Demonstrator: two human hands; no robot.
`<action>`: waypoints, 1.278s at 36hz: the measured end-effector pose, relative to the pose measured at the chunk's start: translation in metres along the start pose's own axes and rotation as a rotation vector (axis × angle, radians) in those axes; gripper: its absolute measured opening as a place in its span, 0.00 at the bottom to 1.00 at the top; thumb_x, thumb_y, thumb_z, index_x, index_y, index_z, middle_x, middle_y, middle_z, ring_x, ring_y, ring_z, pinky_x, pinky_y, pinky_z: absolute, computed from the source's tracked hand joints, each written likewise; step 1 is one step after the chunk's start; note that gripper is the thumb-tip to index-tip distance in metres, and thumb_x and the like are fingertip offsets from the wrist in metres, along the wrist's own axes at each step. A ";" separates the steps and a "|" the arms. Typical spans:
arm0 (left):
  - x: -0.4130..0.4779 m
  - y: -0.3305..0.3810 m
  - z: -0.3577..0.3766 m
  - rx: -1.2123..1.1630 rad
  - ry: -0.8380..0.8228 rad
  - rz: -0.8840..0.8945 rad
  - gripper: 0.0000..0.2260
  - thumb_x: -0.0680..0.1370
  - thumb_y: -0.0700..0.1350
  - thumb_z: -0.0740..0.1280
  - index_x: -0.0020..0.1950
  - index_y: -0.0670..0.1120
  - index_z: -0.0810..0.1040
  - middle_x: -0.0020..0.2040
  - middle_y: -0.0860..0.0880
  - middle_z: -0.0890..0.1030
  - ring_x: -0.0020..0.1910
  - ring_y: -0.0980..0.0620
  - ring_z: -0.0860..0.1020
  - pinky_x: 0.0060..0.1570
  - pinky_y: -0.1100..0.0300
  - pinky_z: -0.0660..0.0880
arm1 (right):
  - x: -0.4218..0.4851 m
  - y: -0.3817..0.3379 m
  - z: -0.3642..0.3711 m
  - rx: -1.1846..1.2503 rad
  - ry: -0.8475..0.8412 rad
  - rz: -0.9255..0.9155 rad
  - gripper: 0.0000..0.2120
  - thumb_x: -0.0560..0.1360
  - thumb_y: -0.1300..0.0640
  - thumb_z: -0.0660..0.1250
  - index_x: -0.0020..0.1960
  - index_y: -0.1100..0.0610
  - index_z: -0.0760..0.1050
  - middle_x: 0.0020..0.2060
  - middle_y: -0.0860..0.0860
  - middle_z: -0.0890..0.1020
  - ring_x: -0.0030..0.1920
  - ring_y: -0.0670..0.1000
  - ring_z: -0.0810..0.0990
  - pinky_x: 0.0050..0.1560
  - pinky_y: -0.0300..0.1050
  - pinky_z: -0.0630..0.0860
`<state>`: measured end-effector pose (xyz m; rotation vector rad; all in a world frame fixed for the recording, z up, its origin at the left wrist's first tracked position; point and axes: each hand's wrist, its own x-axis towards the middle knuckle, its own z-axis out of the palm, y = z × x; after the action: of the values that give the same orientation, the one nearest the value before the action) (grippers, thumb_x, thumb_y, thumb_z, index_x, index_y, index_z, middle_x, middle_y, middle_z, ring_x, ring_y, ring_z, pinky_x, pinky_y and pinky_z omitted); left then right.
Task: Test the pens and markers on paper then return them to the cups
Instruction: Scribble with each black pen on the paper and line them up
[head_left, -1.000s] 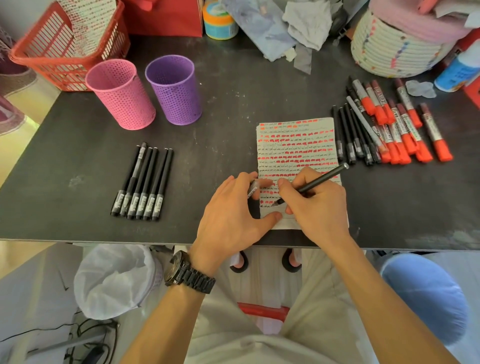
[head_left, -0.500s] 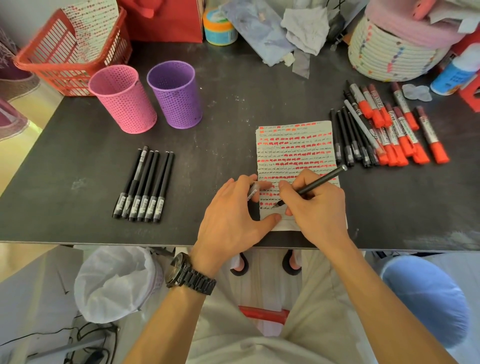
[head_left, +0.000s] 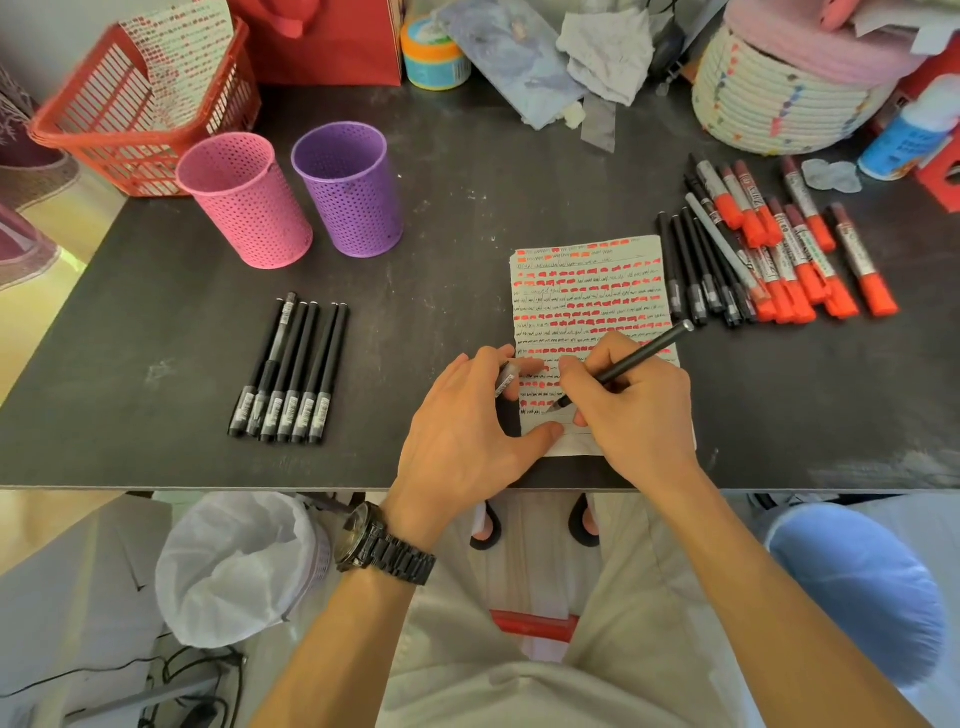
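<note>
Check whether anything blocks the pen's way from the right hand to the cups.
Nothing visible. Only paper and bare table lie between the black pen in the right hand and the purple cup and pink cup.

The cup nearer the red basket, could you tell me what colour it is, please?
The cup is pink, perforated with small holes; head view.

Dark grey table (head_left: 156, 338); lined bin (head_left: 234, 566) and blue stool (head_left: 857, 587) below.

A red plastic basket (head_left: 130, 130) and a coiled rope basket (head_left: 769, 104) stand at the dark table's (head_left: 467, 182) far corners; a white-lined bin (head_left: 234, 566) sits below.
</note>
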<state>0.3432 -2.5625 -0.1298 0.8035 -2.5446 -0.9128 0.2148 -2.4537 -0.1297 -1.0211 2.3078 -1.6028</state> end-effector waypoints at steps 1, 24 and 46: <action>0.000 0.000 0.000 -0.001 -0.001 -0.002 0.25 0.70 0.61 0.75 0.61 0.57 0.72 0.65 0.61 0.76 0.64 0.62 0.69 0.67 0.50 0.73 | 0.000 0.000 0.000 -0.003 -0.001 -0.003 0.14 0.77 0.58 0.71 0.34 0.51 0.73 0.26 0.41 0.80 0.28 0.39 0.80 0.34 0.26 0.72; 0.001 -0.001 -0.001 -0.003 -0.043 -0.011 0.24 0.70 0.63 0.73 0.62 0.58 0.72 0.62 0.66 0.73 0.66 0.61 0.70 0.68 0.49 0.72 | 0.001 -0.004 -0.002 0.055 0.068 0.048 0.14 0.78 0.53 0.72 0.36 0.48 0.73 0.27 0.40 0.81 0.30 0.41 0.82 0.34 0.29 0.74; -0.002 0.006 -0.015 -0.264 0.052 -0.039 0.19 0.79 0.59 0.60 0.68 0.59 0.77 0.51 0.63 0.78 0.54 0.61 0.77 0.48 0.75 0.70 | 0.004 -0.020 -0.017 0.615 0.000 0.252 0.09 0.76 0.52 0.62 0.40 0.45 0.78 0.36 0.58 0.85 0.24 0.47 0.75 0.25 0.36 0.69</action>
<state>0.3499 -2.5649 -0.1149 0.7859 -2.3072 -1.1930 0.2129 -2.4468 -0.1038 -0.5578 1.6649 -1.9926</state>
